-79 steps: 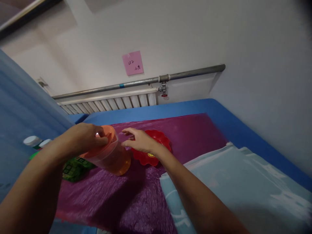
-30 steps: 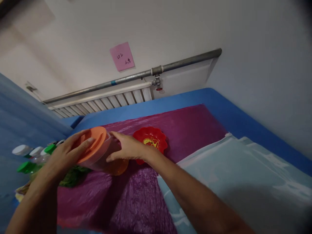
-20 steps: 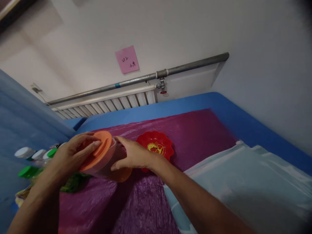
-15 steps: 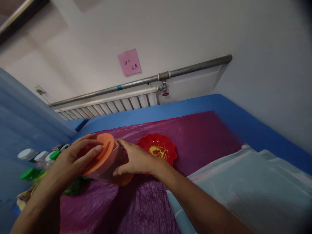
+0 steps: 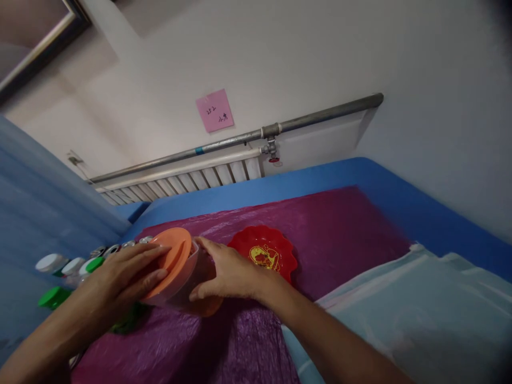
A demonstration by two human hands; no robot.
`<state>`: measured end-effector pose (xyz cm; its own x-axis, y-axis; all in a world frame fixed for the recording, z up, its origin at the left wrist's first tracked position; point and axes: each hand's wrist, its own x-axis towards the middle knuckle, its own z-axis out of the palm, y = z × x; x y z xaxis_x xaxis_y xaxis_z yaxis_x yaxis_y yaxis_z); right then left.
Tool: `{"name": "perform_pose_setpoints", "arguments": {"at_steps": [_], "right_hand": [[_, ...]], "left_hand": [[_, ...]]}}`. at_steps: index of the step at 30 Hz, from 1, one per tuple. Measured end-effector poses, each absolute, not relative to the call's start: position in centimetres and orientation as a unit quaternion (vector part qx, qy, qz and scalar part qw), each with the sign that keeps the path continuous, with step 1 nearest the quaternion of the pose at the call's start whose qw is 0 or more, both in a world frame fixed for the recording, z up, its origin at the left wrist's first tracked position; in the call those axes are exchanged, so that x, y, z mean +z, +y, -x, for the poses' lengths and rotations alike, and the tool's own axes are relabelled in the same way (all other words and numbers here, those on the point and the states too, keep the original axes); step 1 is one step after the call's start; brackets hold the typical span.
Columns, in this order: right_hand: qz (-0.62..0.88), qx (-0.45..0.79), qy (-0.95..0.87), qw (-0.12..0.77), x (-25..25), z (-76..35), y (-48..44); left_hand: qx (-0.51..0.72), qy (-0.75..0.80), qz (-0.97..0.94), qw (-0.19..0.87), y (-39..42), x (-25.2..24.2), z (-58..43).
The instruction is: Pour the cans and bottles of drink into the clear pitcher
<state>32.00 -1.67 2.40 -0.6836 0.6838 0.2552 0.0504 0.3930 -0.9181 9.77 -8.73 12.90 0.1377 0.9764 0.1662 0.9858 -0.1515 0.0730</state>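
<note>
A clear plastic jar [image 5: 188,288] with an orange base leans over on the purple cloth [image 5: 328,234]. Its orange lid [image 5: 173,258] sits on the mouth, facing left and up. My left hand [image 5: 124,274] is wrapped over the lid, fingers curled on its face and rim. My right hand [image 5: 228,274] grips the jar's body from the right side. A red scalloped dish [image 5: 266,255] with a yellow design lies just right of my right hand.
Bottles with white caps [image 5: 51,262] and green caps [image 5: 54,296] stand at the left by a blue wall panel. A green packet [image 5: 128,322] lies under the jar. A pale blue sheet [image 5: 420,314] covers the right. A radiator [image 5: 180,181] and a pipe run along the back wall.
My right hand went from open above the red dish to gripping the jar's side. My left hand shifted on the lid. The view drifted, bringing more bottles into sight.
</note>
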Motion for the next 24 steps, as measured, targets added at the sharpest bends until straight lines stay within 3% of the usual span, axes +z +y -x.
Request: {"name": "perform_pose_setpoints", "arguments": {"at_steps": [10,24], "right_hand": [[0.245,0.509,-0.76,0.322,2.2,-31.9,-1.8],[0.247,0.5,-0.766,0.32,2.0,-31.8,-1.9]], "left_hand": [[-0.155,-0.669,0.726,-0.021,-9.1,10.3,-7.6],[-0.145,-0.65,0.745,0.05,-9.1,10.5,-8.9]]}}
